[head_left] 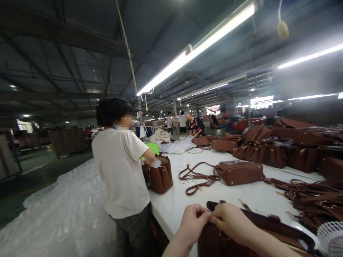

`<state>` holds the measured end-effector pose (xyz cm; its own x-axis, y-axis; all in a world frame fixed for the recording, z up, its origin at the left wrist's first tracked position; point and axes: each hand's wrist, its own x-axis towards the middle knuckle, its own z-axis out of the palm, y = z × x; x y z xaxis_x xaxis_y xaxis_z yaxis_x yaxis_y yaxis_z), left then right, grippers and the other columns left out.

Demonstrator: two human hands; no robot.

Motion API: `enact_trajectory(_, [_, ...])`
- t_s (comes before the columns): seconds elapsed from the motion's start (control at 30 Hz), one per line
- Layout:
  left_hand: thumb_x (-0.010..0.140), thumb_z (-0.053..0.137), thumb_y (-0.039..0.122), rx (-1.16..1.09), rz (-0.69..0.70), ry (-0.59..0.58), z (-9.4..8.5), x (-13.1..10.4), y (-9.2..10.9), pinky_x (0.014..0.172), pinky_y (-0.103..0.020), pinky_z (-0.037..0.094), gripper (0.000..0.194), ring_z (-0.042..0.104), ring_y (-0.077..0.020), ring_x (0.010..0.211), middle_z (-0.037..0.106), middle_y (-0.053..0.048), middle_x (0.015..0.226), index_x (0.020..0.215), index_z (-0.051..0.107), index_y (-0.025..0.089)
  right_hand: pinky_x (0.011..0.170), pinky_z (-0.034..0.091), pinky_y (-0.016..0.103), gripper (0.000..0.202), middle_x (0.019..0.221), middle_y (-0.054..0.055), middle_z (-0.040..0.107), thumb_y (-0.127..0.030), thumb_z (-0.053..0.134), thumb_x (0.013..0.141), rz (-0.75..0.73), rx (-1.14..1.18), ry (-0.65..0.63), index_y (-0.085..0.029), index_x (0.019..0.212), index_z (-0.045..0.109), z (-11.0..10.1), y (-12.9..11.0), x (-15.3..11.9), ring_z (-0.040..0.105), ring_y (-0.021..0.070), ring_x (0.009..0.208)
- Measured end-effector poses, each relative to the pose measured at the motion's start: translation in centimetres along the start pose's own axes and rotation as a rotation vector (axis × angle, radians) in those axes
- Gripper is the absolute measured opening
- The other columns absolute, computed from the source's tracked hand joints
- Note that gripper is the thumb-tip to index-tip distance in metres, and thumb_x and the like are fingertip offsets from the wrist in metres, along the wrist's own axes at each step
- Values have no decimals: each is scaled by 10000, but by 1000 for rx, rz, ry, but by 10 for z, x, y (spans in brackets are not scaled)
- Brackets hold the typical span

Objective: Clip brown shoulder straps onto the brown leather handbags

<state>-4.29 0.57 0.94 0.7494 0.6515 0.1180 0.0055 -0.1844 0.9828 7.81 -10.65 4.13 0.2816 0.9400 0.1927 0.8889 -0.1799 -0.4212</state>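
A brown handbag (222,242) lies on the white table at the lower right, its top opening showing. My left hand (191,225) is closed in a pinch at the bag's near left corner, on something too small to make out. Touching it from the right, my right hand (230,219) also pinches at that corner, thumb and fingers pressed together. What sits between the fingertips is hidden. Just past my hands, a brown strap end with a metal clip (243,205) lies by the bag's edge.
The white table (171,205) holds a brown bag (241,174), looped straps (198,175), a strap pile (316,196), stacked bags (268,146) and a white plastic basket (331,235). A person (120,171) at left handles another bag (159,176). Clear plastic (66,210) covers the lower left.
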Motion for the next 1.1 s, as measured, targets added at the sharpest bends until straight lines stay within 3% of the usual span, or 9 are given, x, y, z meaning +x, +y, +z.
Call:
enact_trajectory(0.23, [687,638,236,151,26,-2,0,-1,5,560,-237,365,118,480,-122,570,611,-15,593,624,639,137,533,227,271,328,628,19,627,-300,548,844,-30,-21,-14,-177,547,614,3,3,2,495,126,558])
enact_trajectory(0.43, [693,631,270,124,22,-21,1,-2,4,518,-226,321,142,440,-113,543,532,8,539,626,615,146,527,223,273,326,625,26,642,-302,532,858,-65,-46,-22,-182,582,657,2,3,1,511,128,552])
enact_trajectory(0.63, [710,650,350,111,-16,7,-1,-4,-4,510,-226,299,219,412,-107,540,513,13,556,641,605,147,644,354,259,271,798,45,709,-238,474,904,-214,-23,-38,-201,771,708,-4,-1,-7,625,172,733])
enact_trajectory(0.83, [716,664,386,77,7,-55,-3,-5,0,521,-225,290,255,391,-98,547,483,27,555,660,589,148,709,402,255,300,820,44,694,-221,432,944,-256,-9,-18,-197,787,687,-4,2,-15,629,171,784])
enact_trajectory(1.1, [686,693,447,8,-59,-142,-2,-5,11,455,-210,236,330,345,-71,473,465,39,520,662,546,153,673,388,260,313,796,47,681,-212,408,961,-318,-89,6,-180,797,673,-5,5,-16,618,164,762])
